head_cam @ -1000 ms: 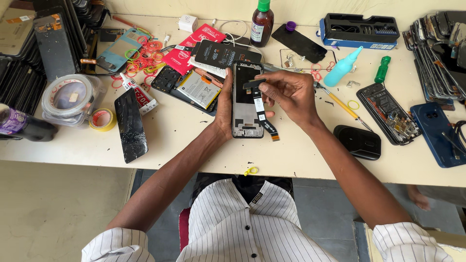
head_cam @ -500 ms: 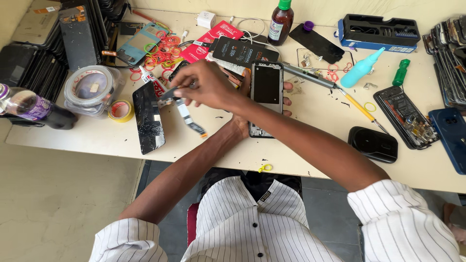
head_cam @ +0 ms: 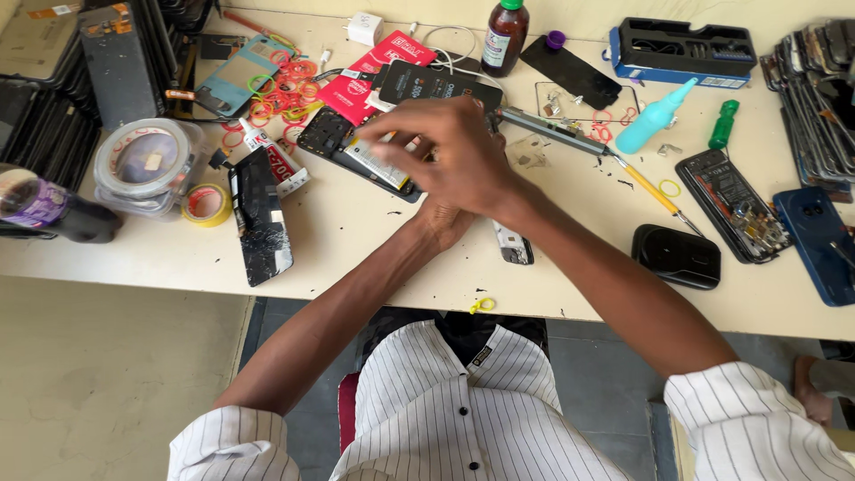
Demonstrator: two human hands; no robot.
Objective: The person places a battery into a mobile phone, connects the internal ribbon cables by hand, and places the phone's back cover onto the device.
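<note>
Phone (head_cam: pixel 514 242) (mostly hidden) lies under crossed wrists; right hand (head_cam: pixel 445 151) reaches left.

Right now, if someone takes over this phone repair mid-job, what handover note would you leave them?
Right hand: crossed to the left, fingers pinched above the opened phone; any held part is hidden.
Left hand: under the right forearm, at the second phone; grip hidden.
Done: opened phone's back is off, battery showing.
Left: it is not yet closed up.
Yellow screwdriver lies to the right.
</note>
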